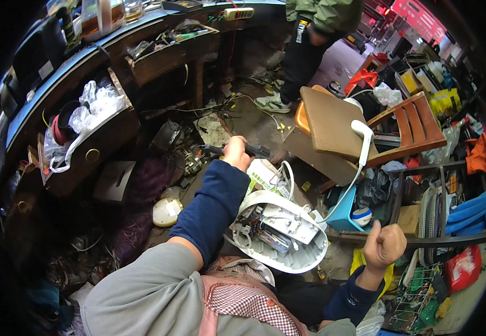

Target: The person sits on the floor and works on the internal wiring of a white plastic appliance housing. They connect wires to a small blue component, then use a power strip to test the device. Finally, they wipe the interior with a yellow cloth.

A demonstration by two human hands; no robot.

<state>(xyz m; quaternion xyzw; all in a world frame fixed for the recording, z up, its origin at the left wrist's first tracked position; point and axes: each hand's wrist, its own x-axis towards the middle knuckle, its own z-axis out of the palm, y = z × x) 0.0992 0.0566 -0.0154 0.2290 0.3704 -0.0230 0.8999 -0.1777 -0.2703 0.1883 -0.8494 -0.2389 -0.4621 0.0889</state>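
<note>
In the middle, my left hand (237, 153) is closed round a dark elongated object (257, 150) whose kind I cannot tell; its ends show on both sides of the fist. Below it lies an opened white plastic appliance housing (281, 235), with wires and parts showing inside, close in front of my apron. A white hose curves up from it. Off to the right, my right hand (385, 245) is raised with curled fingers and the thumb up; whether something small is inside the fist cannot be seen. A white shower handset (364, 136) rests on a brown chair seat (331, 119).
A person in dark trousers (299, 63) stands beyond the chair. Open wooden drawers (91, 153) line the left. A blue plastic bin (344, 210) and a metal rack (419, 241) flank my right side. Scraps and a round cream-coloured part (167, 212) litter the floor.
</note>
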